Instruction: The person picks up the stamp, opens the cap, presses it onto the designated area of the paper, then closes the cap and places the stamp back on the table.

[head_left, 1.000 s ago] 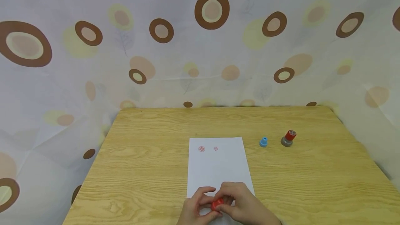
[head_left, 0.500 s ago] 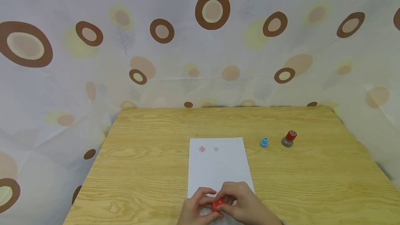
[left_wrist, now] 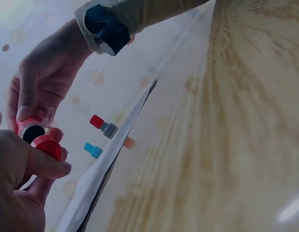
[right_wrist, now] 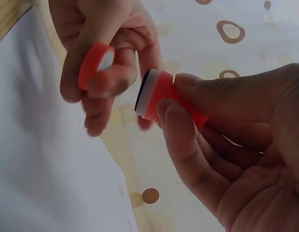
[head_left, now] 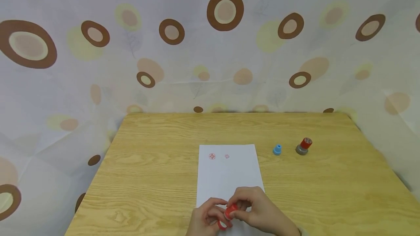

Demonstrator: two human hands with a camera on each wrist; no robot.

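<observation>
My right hand (head_left: 257, 208) pinches a small red stamp (right_wrist: 161, 94) between thumb and fingers. A white band and a dark flat face on the stamp point toward the other hand. Between thumb and finger, my left hand (head_left: 205, 217) holds a round red cap (right_wrist: 94, 65) with a pale inside. Cap and stamp are apart, with a narrow gap between them in the right wrist view. Both hands are above the near end of a white sheet of paper (head_left: 229, 174). Near its far edge are a round red print (head_left: 212, 156) and a smaller red print (head_left: 227, 156).
Right of the paper, a small light blue stamp-like piece (head_left: 277, 150) stands on the wooden table (head_left: 147, 177). Beside it is a red and grey piece (head_left: 303, 146), its red part tilted on the grey base. A patterned cloth (head_left: 183, 61) hangs around the table's back and sides.
The red cap has come off the stamp. My right hand has lifted the stamp slightly up and to the right, while the left keeps the cap.
</observation>
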